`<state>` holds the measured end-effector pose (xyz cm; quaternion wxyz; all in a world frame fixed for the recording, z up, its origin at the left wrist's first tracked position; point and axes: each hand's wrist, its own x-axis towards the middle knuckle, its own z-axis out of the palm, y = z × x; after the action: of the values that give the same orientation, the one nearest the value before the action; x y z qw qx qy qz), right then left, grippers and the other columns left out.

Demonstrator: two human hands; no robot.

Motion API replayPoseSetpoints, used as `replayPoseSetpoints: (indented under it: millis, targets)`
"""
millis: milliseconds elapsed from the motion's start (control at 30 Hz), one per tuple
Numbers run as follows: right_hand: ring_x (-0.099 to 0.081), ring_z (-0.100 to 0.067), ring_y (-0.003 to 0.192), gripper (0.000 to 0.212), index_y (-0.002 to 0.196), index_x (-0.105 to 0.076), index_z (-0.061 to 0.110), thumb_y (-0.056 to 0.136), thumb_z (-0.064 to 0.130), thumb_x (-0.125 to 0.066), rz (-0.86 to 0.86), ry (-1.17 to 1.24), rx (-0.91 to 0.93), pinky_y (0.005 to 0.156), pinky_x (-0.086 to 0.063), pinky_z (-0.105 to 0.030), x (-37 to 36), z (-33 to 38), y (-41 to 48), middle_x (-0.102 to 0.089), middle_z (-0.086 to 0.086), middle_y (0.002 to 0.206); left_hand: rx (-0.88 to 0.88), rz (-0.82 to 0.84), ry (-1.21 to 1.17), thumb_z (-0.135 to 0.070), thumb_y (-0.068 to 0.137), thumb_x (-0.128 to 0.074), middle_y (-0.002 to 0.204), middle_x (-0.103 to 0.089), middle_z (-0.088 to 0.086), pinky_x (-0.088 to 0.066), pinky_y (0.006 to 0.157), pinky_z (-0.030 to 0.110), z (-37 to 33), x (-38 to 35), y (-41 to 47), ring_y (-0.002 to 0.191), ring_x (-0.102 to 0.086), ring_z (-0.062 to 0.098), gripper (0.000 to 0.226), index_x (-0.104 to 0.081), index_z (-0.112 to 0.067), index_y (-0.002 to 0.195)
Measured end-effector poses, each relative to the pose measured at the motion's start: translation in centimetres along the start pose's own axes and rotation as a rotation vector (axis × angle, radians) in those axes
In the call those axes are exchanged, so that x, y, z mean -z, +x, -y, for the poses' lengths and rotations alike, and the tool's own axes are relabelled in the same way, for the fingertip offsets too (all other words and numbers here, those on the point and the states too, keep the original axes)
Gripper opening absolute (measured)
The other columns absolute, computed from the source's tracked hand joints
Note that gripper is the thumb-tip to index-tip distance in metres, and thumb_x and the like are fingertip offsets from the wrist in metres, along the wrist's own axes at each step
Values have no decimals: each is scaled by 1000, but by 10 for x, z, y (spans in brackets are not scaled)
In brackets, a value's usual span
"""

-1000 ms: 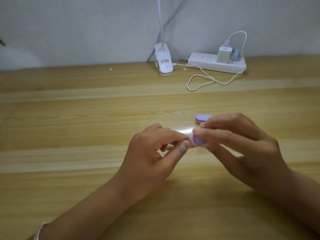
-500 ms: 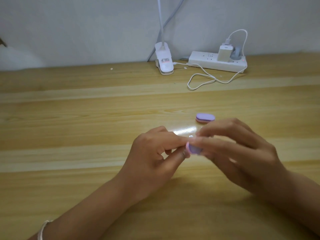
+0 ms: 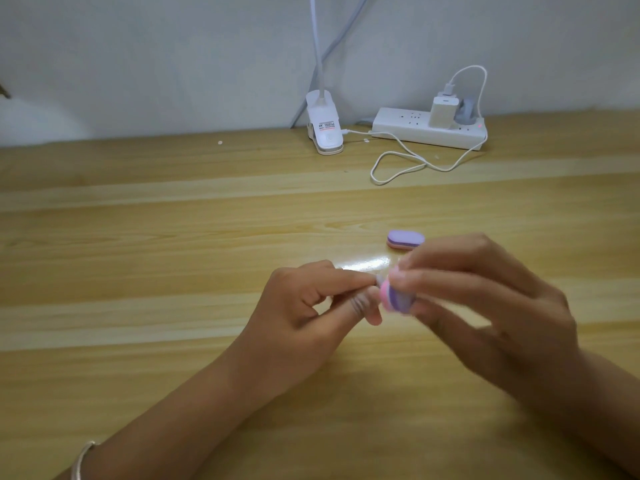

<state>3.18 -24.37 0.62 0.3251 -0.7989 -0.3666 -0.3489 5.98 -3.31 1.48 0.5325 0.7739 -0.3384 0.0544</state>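
The right hand (image 3: 485,299) has the small pink-and-purple nail buffer (image 3: 396,299), pinched between thumb and fingers (image 3: 450,282) and lifted just above the tabletop (image 3: 138,237), about midway between its left and right edges and nearer the near edge than the far one. The buffer is turned on its side so one flat face meets the left hand (image 3: 304,313). That looks deliberate, since it puts the abrasive face against a nail.

The left hand's fingers (image 3: 332,282) are curled in towards the palm, with one fingertip and the thumb pushed forward to touch the buffer. It appears to grip nothing and to be offering a nail up for filing. The contact is blurred, so exactly which nail it is cannot be told. Both forearms come in low from the near edge, probably to steady such fine work.

A second buffer (image 3: 405,239) lies flat just beyond the hands, towards the far edge, close enough to swap in. Along the far edge sit a white clip lamp base (image 3: 323,129) and a power strip (image 3: 429,129), well apart from the hands.
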Motion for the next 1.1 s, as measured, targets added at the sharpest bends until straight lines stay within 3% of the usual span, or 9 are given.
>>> replayPoseSetpoints:
  millis: [100, 333, 467, 533, 600, 700, 800, 933, 1100]
  targets:
    - [-67, -24, 98, 20, 113, -67, 7, 93, 5, -66, 31, -30, 29, 92, -52, -41, -2, -1, -3, -67, -11, 107, -4, 8, -16, -24, 90, -64, 62, -56, -23, -35, 62, 10, 0, 0, 0, 58, -48, -2, 20, -78, -10, 84]
    - [-67, -22, 101, 20, 113, -66, 7, 92, 5, -67, 2, -5, 38, 91, -52, -40, -5, 4, -2, -68, -8, 108, -9, 66, -131, -11, 91, -65, 69, -66, -14, -40, 62, 11, -6, 0, 0, 59, -53, -4, 15, -76, -4, 83]
    - [-66, -22, 100, 21, 114, -63, 10, 94, 6, -65, -17, -28, -19, 88, -53, -37, 1, -5, 1, -66, -10, 107, 99, 48, -195, -15, 92, -62, 72, -72, -3, -46, 62, 48, -1, -1, -2, 65, -61, 28, 17, -77, -9, 89]
    - [-66, -22, 102, 20, 114, -68, 14, 95, 7, -65, -25, 9, -6, 89, -52, -39, 0, 0, -1, -66, -7, 108, 115, 64, -245, -16, 93, -63, 72, -72, 0, -47, 60, 53, -1, -1, -1, 65, -60, 39, 16, -77, -10, 90]
    - [-66, -23, 101, 20, 114, -71, 12, 95, 5, -65, -3, 15, 38, 90, -51, -41, -5, 4, -4, -67, -8, 109, 100, 85, -275, -15, 93, -62, 72, -72, 3, -51, 62, 41, -2, -1, -1, 65, -63, 34, 16, -77, -8, 89]
    - [-67, -25, 99, 20, 113, -66, 7, 93, 3, -66, 5, -43, 16, 89, -54, -43, -2, -5, -2, -67, -12, 107, 153, 103, -274, -14, 94, -59, 69, -70, 4, -47, 58, 41, 1, -2, -1, 63, -59, 34, 20, -76, -6, 86]
    - [-67, -23, 102, 23, 115, -66, 12, 93, 4, -66, -32, -12, -17, 88, -54, -41, -1, -4, 0, -66, -10, 108, 141, 119, -290, -11, 94, -58, 67, -69, 1, -42, 62, 22, -1, -1, -1, 64, -57, 12, 20, -75, -8, 84]
    - [-67, -24, 99, 23, 114, -66, 8, 91, 2, -67, 5, -32, 38, 90, -52, -41, -4, 2, -3, -68, -13, 107, 117, 145, -304, -15, 94, -60, 68, -69, 2, -44, 62, 29, -2, -2, 0, 62, -57, 20, 19, -75, -14, 82]
    - [-68, -25, 101, 22, 115, -66, 9, 94, 2, -67, -25, -43, 9, 88, -53, -39, -1, -3, -1, -67, -9, 108, 132, 160, -334, -11, 95, -57, 65, -68, -1, -40, 66, 12, 0, 0, 0, 64, -56, 4, 21, -73, -2, 84]
